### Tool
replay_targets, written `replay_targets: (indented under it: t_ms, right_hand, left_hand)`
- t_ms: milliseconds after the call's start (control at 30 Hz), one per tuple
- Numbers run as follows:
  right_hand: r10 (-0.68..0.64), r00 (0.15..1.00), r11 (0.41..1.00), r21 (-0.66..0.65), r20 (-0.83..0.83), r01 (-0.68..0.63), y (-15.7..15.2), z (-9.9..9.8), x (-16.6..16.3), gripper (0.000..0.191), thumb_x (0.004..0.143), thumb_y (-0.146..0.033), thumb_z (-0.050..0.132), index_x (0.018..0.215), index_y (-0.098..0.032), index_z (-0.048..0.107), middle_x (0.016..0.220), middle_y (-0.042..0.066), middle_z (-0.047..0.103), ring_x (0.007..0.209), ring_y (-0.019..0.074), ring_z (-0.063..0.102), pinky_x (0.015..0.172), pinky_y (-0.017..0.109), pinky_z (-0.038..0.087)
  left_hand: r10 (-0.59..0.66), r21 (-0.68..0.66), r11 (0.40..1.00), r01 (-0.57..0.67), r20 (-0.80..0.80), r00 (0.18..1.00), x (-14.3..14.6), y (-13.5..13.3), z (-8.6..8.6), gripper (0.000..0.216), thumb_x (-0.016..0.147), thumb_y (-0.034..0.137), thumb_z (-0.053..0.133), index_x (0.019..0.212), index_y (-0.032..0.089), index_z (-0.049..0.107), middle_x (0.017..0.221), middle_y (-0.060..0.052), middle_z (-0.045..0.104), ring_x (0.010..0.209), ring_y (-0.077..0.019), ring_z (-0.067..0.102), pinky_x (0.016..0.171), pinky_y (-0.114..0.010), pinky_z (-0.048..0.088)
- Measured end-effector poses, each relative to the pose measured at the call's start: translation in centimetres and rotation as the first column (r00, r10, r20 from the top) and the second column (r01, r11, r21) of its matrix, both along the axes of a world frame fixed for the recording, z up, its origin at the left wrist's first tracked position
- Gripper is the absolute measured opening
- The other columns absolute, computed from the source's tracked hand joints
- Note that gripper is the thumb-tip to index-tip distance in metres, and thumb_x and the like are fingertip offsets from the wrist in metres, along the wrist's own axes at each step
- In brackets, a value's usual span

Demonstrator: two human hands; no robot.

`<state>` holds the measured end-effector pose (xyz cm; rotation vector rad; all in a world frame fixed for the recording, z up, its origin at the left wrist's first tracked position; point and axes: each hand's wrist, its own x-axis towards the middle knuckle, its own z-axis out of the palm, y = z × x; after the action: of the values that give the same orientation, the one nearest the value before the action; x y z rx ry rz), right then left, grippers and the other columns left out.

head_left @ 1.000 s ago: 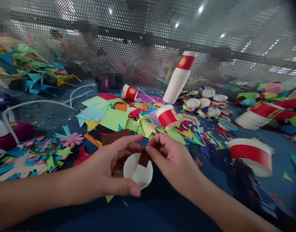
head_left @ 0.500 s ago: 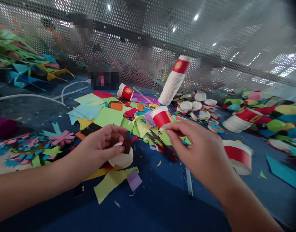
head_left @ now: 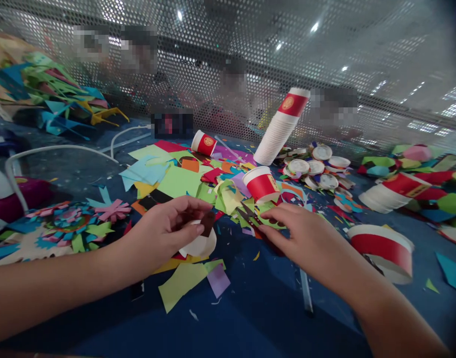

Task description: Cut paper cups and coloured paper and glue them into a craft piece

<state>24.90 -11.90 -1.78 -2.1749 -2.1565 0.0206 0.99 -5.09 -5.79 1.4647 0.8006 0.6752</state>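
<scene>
Pinching a small dark brown paper piece (head_left: 207, 224) between thumb and fingers, the person's left hand (head_left: 176, 221) appears in the head view above a round white paper cup base (head_left: 203, 244); whether this hand also touches the base is unclear. Below it, a pale yellow-green paper strip (head_left: 181, 284) and a square purple paper scrap (head_left: 218, 280) lie on the dark blue tabletop (head_left: 250, 318).

The right hand (head_left: 300, 229) is partly curled, its thumb and fingers at the dark scissors (head_left: 249, 217); I cannot tell whether they grip them. The scissors' blades are slightly parted and point away to the left, over a heap of colourful cut paper. Just beyond them, a red-and-white paper cup (head_left: 261, 186) leans among the scraps. A narrow clear strip (head_left: 306, 292) lies near the right forearm, and a wide red-and-white paper bowl (head_left: 383, 252) sits right of it.

Farther back, a tall stack of nested white paper cups (head_left: 274, 140) leans rightward beside a pile of small round white-faced pieces (head_left: 317, 167), before a perforated metal screen (head_left: 228, 30).
</scene>
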Motion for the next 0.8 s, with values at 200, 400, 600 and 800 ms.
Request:
replay_targets:
  t_ms: [200, 400, 600, 800]
  right_hand:
    - [0.02, 1.0, 0.996, 0.083, -0.024, -0.018, -0.1, -0.3, 1.1, 0.024, 0.092, -0.03, 0.054, 0.105, -0.02, 0.071, 0.106, 0.009, 0.073, 0.093, 0.0267, 0.07, 0.075, 0.039, 0.053]
    - [0.037, 0.999, 0.989, 0.143, -0.01, -0.035, -0.4, -0.7, 2.8, 0.024, 0.091, -0.031, 0.053, 0.101, -0.02, 0.072, 0.105, 0.01, 0.076, 0.086, 0.0252, 0.071, 0.072, 0.036, 0.05]
    - [0.031, 0.987, 0.99, 0.14, -0.155, -0.009, -0.5, -0.2, 1.6, 0.02, 0.088, -0.033, 0.057, 0.092, -0.023, 0.074, 0.09, 0.005, 0.075, 0.07, 0.0202, 0.067, 0.06, 0.032, 0.045]
    - [0.134, 0.712, 0.985, 0.173, -0.689, -0.018, -0.3, -0.8, -3.6, 0.017, 0.085, -0.035, 0.064, 0.093, -0.023, 0.073, 0.08, 0.0, 0.072, 0.067, 0.0139, 0.063, 0.057, 0.024, 0.047]
  left_hand:
    - [0.025, -0.051, 0.998, -0.026, -0.008, 1.0, 0.1, 0.0, 0.1, 0.047, 0.072, 0.029, 0.069, 0.115, 0.015, 0.057, 0.103, -0.009, 0.071, 0.088, -0.0189, 0.068, 0.067, -0.025, 0.053]
    - [0.028, -0.018, 0.999, -0.028, 0.005, 1.0, 0.1, 0.0, 0.1, 0.044, 0.073, 0.031, 0.069, 0.112, 0.015, 0.058, 0.1, -0.008, 0.071, 0.086, -0.0194, 0.069, 0.07, -0.028, 0.054]
    - [0.013, -0.023, 1.0, -0.013, 0.021, 1.0, 0.1, -0.1, 0.0, 0.042, 0.075, 0.032, 0.069, 0.112, 0.015, 0.059, 0.098, -0.007, 0.069, 0.084, -0.0183, 0.067, 0.07, -0.027, 0.054]
    - [-0.033, 0.029, 0.999, 0.032, 0.031, 0.999, 0.1, -0.4, -0.2, 0.035, 0.076, 0.023, 0.068, 0.109, 0.016, 0.06, 0.095, -0.004, 0.069, 0.085, -0.0147, 0.066, 0.076, -0.025, 0.052]
